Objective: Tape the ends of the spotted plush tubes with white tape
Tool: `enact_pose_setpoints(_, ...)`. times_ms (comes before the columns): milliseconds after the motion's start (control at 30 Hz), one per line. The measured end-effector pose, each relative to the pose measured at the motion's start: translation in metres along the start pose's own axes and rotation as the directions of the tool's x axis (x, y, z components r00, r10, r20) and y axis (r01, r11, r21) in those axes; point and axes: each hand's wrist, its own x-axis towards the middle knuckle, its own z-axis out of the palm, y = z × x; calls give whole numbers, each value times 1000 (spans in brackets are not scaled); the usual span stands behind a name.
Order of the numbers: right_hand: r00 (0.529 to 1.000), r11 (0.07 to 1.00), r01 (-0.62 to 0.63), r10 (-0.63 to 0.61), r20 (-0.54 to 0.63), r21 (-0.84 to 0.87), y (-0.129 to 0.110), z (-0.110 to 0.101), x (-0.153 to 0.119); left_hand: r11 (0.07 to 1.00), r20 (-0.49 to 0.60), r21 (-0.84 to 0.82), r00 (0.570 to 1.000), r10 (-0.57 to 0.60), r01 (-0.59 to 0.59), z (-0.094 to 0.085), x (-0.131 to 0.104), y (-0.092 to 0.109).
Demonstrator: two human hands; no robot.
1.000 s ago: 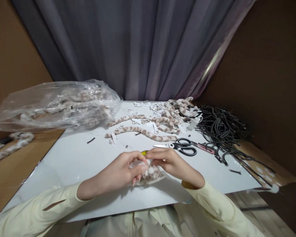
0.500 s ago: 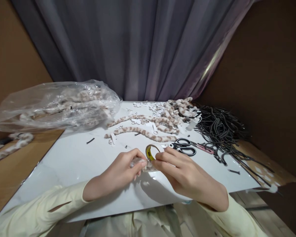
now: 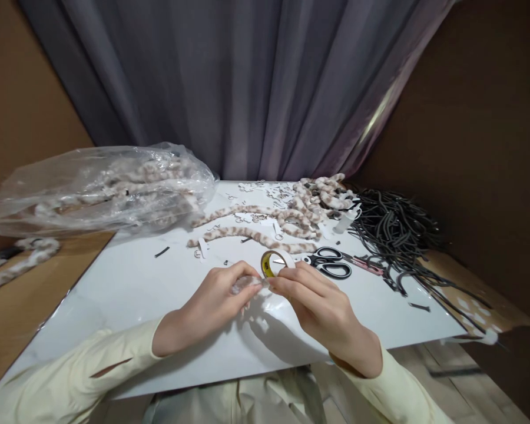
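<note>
My left hand (image 3: 218, 297) is closed, thumb and fingers pinching a small pale, fluffy piece (image 3: 244, 284) whose far part is hidden by the fingers. Close beside it, my right hand (image 3: 322, 300) is closed on a roll of tape (image 3: 268, 265) with a yellow inner core. The right fingertips meet the left ones at the end of the fluffy piece. Just behind the right hand lie scissors with black and grey handles (image 3: 335, 271). Beyond both hands, a white-and-brown plush strip (image 3: 251, 235) stretches across the white table (image 3: 128, 282).
At the left, a clear plastic bag (image 3: 83, 176) holds plush strips. A plush pile (image 3: 322, 194) and small metal clasps (image 3: 278, 191) lie at the back. Black cords (image 3: 393, 227) heap up on the right, near a pink-handled tool (image 3: 366, 265). A grey curtain (image 3: 203, 88) hangs behind.
My right hand has shifted slightly left and the tape roll has risen a little. The left hand has barely moved, and its fingertips now nearly touch the right ones.
</note>
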Motion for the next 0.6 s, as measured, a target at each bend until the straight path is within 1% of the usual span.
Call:
enact_pose_setpoints(67, 1000, 1000, -11, 12, -26, 21, 1, 3, -2, 1000, 26, 19, 1000, 0, -1, 0, -1, 0)
enact_pose_setpoints(167, 998, 1000, -3, 4, -58, 21, 0, 6, -4, 1000, 49, -21, 999, -19, 20, -2, 0, -1)
enact_pose_setpoints(300, 996, 995, 49, -55, -73, -83, -8, 2, -6, 997, 42, -65, 998, -41, 43, -5, 5, -6)
enact_pose_setpoints(333, 994, 989, 80, -89, -63, -126, -12, 1, -6, 997, 29, -71, 999, -39, 41, -5, 6, -7)
enact_pose_setpoints(400, 982, 964, 180, -189, -26, -194, -20, -2, -7, 996, -6, -81, 1000, -25, 24, -6, 7, -8)
enact_pose_setpoints(467, 960, 937, 277, -279, 21, -214, -29, -3, -9, 997, -45, -79, 999, 2, -6, -6, 7, -7)
enact_pose_setpoints(533, 951, 929, 309, -304, 56, -202, -37, -2, -14, 998, -83, -53, 996, 38, -42, -5, 6, -5)
enact_pose_setpoints(600, 955, 935, 296, -284, 87, -198, -43, 2, -20, 995, -125, -4, 988, 96, -97, -3, 4, -5)
